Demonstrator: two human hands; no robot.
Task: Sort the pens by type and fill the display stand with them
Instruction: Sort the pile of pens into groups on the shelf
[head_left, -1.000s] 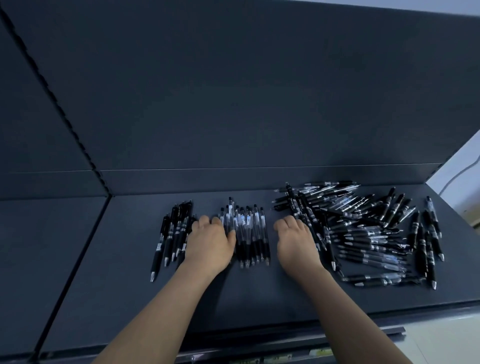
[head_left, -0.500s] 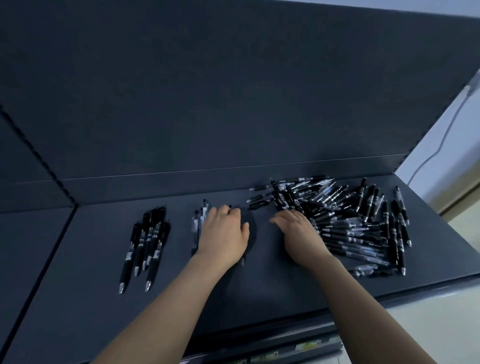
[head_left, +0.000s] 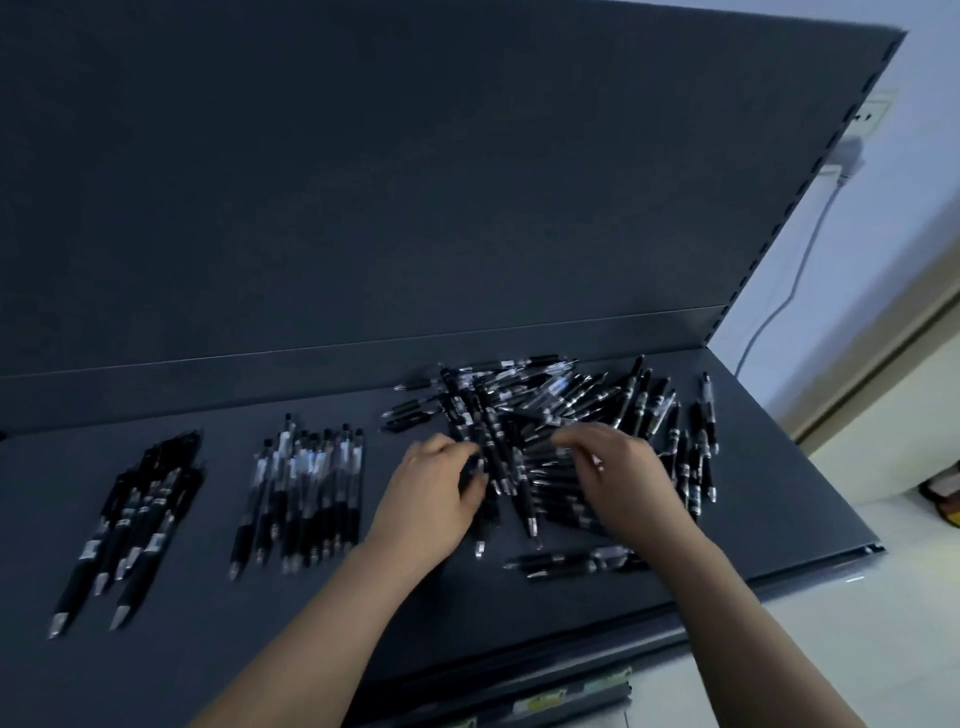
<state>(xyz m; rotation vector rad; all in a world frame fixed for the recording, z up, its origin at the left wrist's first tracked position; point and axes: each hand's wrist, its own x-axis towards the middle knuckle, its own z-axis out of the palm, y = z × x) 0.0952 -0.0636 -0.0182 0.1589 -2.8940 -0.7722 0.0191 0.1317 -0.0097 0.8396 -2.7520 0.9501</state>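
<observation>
Dark shelf (head_left: 260, 649), left hand (head_left: 431, 499) and right hand (head_left: 618, 478) in pen heap (head_left: 571, 400), labels (head_left: 92, 549) blurred.

Far-left pen row (head_left: 130, 514), second pen row (head_left: 306, 488) beside it, pen pile (head_left: 571, 410) right, all on shelf (head_left: 208, 649).

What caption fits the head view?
Left hand and right hand reach into a jumbled black pen heap beside a black row and a clear row.

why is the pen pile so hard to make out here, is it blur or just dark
Head view: both. Motion blur smears the mixed pile, the left hand and the right hand; dim light and a dark shelf leave it little contrast; the wall at right is far brighter.
</observation>
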